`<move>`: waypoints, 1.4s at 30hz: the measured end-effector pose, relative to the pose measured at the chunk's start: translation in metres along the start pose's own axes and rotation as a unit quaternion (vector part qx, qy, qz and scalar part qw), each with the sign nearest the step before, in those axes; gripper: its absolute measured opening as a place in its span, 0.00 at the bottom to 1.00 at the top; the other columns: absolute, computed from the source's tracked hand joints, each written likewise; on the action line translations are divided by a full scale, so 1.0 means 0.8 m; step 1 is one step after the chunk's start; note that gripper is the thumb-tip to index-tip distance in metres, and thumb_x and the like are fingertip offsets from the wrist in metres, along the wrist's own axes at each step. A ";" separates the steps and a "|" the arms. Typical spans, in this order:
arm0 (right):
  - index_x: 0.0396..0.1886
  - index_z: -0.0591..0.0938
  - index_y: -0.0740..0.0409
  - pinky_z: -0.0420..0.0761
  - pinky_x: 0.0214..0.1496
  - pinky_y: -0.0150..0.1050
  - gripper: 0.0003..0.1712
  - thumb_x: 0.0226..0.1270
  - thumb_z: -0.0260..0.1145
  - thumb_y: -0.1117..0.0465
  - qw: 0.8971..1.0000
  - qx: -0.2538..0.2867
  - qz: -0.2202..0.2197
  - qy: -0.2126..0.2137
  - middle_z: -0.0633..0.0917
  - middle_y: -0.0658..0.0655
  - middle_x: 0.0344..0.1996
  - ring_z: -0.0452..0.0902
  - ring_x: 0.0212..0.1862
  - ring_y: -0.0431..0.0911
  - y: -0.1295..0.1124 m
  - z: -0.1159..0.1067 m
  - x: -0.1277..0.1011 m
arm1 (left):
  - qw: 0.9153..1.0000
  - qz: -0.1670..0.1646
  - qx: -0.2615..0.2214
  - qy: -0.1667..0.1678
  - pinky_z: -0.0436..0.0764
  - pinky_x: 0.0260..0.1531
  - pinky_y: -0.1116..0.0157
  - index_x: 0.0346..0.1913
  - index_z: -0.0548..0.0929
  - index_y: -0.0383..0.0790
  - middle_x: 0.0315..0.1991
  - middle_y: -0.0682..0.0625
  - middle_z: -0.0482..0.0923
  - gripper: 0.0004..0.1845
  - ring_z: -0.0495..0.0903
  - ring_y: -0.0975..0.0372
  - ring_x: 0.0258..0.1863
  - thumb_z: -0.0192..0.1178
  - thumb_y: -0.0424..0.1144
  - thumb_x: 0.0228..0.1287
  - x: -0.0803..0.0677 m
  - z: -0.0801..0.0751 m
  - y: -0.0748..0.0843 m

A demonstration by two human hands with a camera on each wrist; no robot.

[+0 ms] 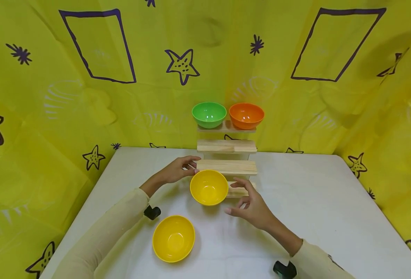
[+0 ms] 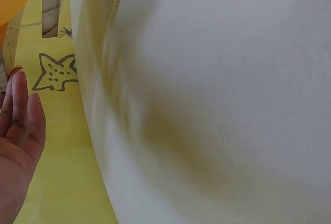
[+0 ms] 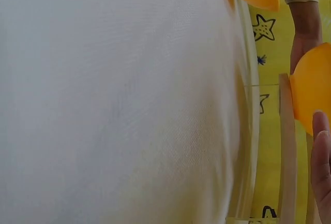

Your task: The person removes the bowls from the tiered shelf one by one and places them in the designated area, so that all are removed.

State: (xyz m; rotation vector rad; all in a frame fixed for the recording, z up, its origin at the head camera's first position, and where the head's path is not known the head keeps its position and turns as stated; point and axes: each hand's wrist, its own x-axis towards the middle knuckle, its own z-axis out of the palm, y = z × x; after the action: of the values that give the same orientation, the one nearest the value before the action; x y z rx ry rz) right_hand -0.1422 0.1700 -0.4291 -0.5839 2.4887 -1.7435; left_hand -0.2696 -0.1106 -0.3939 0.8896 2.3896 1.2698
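A yellow bowl point(image 1: 209, 187) sits at the left part of the lowest step of a small wooden stepped rack point(image 1: 227, 167). My left hand point(image 1: 177, 170) is at the rack's left side, thumb close to the bowl's rim; whether it touches cannot be told. Its fingers point(image 2: 19, 102) look fairly straight in the left wrist view. To the bowl's right, my right hand point(image 1: 253, 207) is held apart from it, fingers spread and loosely bent, with nothing between them. A second yellow bowl point(image 1: 174, 238) stands on the white table nearer to me.
On the top step stand a green bowl point(image 1: 209, 115) at left and an orange bowl point(image 1: 246, 116) at right. A white cloth covers the table point(image 1: 303, 201). Yellow patterned sheeting point(image 1: 219, 46) hangs behind and at both sides.
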 end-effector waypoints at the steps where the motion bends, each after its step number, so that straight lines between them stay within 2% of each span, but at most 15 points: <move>1: 0.71 0.56 0.52 0.80 0.27 0.38 0.51 0.52 0.75 0.61 1.000 -0.001 0.005 -0.006 0.66 0.63 0.62 0.81 0.26 0.49 -0.006 0.001 0.001 | 1.000 -0.001 0.001 0.000 0.76 0.49 0.59 0.65 0.68 0.32 0.50 0.38 0.76 0.26 0.76 0.51 0.48 0.59 0.35 0.66 0.000 0.000 0.000; 8: 0.72 0.53 0.39 0.81 0.27 0.41 0.54 0.51 0.76 0.56 0.999 0.010 0.039 -0.027 0.63 0.59 0.64 0.82 0.27 0.50 0.001 0.011 0.017 | 1.000 -0.004 0.001 0.001 0.76 0.49 0.59 0.65 0.68 0.32 0.50 0.38 0.76 0.26 0.76 0.51 0.48 0.58 0.35 0.66 0.000 0.000 0.000; 13: 0.74 0.49 0.52 0.81 0.29 0.41 0.57 0.51 0.76 0.59 0.998 0.012 0.043 -0.041 0.61 0.65 0.66 0.81 0.29 0.53 -0.029 0.016 0.020 | 1.000 -0.011 0.003 0.000 0.76 0.49 0.59 0.65 0.68 0.32 0.50 0.39 0.76 0.26 0.76 0.51 0.48 0.58 0.35 0.66 -0.001 0.000 0.003; 15: 0.75 0.48 0.54 0.81 0.30 0.40 0.59 0.50 0.76 0.58 0.998 0.008 0.049 -0.039 0.61 0.66 0.66 0.80 0.30 0.53 -0.037 0.019 0.020 | 1.000 -0.012 0.003 -0.002 0.76 0.50 0.58 0.65 0.68 0.32 0.50 0.39 0.75 0.26 0.76 0.52 0.48 0.58 0.35 0.66 0.000 0.001 0.000; 19: 0.75 0.44 0.55 0.82 0.34 0.39 0.62 0.49 0.77 0.60 0.997 0.016 0.058 -0.039 0.60 0.63 0.67 0.79 0.34 0.56 -0.035 0.025 0.025 | 1.000 -0.013 0.000 0.000 0.75 0.51 0.56 0.66 0.68 0.32 0.50 0.38 0.75 0.26 0.76 0.50 0.49 0.58 0.35 0.66 0.009 0.005 -0.022; 23: 0.75 0.42 0.53 0.79 0.50 0.45 0.67 0.45 0.79 0.60 0.998 0.019 0.056 -0.026 0.58 0.60 0.68 0.74 0.50 0.57 -0.016 0.033 0.032 | 1.000 -0.012 0.001 0.006 0.76 0.51 0.56 0.66 0.67 0.36 0.52 0.40 0.75 0.27 0.75 0.51 0.49 0.59 0.37 0.66 0.016 0.007 -0.040; 26: 0.75 0.42 0.50 0.67 0.64 0.53 0.69 0.42 0.81 0.56 0.998 0.002 0.058 -0.008 0.59 0.59 0.69 0.66 0.62 0.54 0.000 0.039 0.037 | 1.000 -0.009 0.001 0.009 0.76 0.50 0.58 0.66 0.68 0.39 0.52 0.42 0.75 0.27 0.76 0.53 0.49 0.60 0.40 0.66 0.017 0.007 -0.044; 28: 0.75 0.43 0.45 0.61 0.67 0.55 0.70 0.41 0.81 0.54 0.998 -0.009 0.062 0.000 0.60 0.58 0.69 0.64 0.65 0.53 0.008 0.043 0.039 | 1.000 -0.009 -0.001 0.010 0.76 0.50 0.58 0.66 0.69 0.41 0.51 0.43 0.76 0.27 0.76 0.54 0.49 0.60 0.41 0.65 0.017 0.006 -0.045; 32: 0.75 0.44 0.41 0.62 0.67 0.55 0.69 0.40 0.81 0.50 0.998 -0.016 0.061 0.013 0.62 0.55 0.69 0.65 0.64 0.51 0.013 0.048 0.041 | 1.000 -0.008 -0.003 0.009 0.76 0.49 0.60 0.65 0.70 0.43 0.50 0.45 0.76 0.26 0.76 0.56 0.48 0.61 0.42 0.65 0.017 0.006 -0.045; 42: 0.74 0.47 0.41 0.68 0.62 0.53 0.68 0.37 0.82 0.47 0.997 -0.030 0.068 0.036 0.67 0.51 0.64 0.69 0.59 0.49 0.014 0.055 0.044 | 1.000 -0.005 0.002 0.011 0.77 0.48 0.61 0.65 0.70 0.42 0.50 0.46 0.77 0.27 0.76 0.57 0.48 0.60 0.44 0.65 0.015 0.005 -0.043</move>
State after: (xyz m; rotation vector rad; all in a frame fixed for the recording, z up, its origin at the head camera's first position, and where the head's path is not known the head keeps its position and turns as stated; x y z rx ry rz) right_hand -0.1670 0.1224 -0.4490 -0.3528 2.5681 -1.6761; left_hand -0.2903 -0.1147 -0.4244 0.8676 2.4112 1.2765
